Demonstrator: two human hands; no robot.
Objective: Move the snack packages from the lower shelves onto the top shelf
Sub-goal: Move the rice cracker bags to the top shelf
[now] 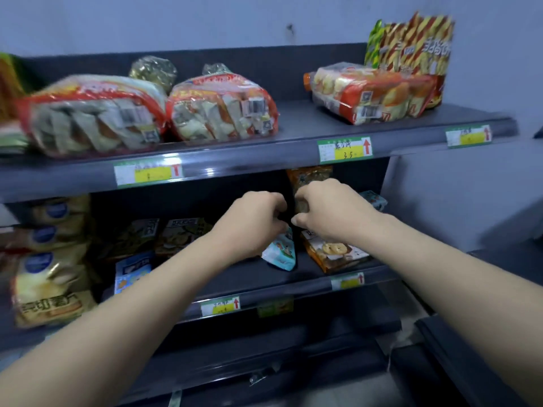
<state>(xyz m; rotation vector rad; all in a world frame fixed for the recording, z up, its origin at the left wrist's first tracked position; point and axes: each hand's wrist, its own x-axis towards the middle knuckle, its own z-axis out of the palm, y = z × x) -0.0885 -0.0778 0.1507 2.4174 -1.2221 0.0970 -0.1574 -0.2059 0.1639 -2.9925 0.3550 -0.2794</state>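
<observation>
Both my hands reach into the second shelf (293, 277), under the top shelf (264, 160). My left hand (252, 221) has its fingers curled round the top of a light-blue snack pouch (280, 254) that hangs below it. My right hand (326, 212) grips an orange snack bag (308, 177) whose top sticks up behind the fingers. A second orange cookie bag (335, 254) lies on the shelf under my right wrist. The top shelf carries three red-and-clear bread packs (94, 118) (223, 110) (370, 92) and tall striped snack bags (417, 45).
Yellow chip bags (50, 259) stack at the left of the second shelf, with dark snack packs (176, 236) and a blue pack (132, 271) behind my left arm. Another light-blue pouch (374, 199) lies far right. Bare shelf surface shows between the bread packs (293, 121).
</observation>
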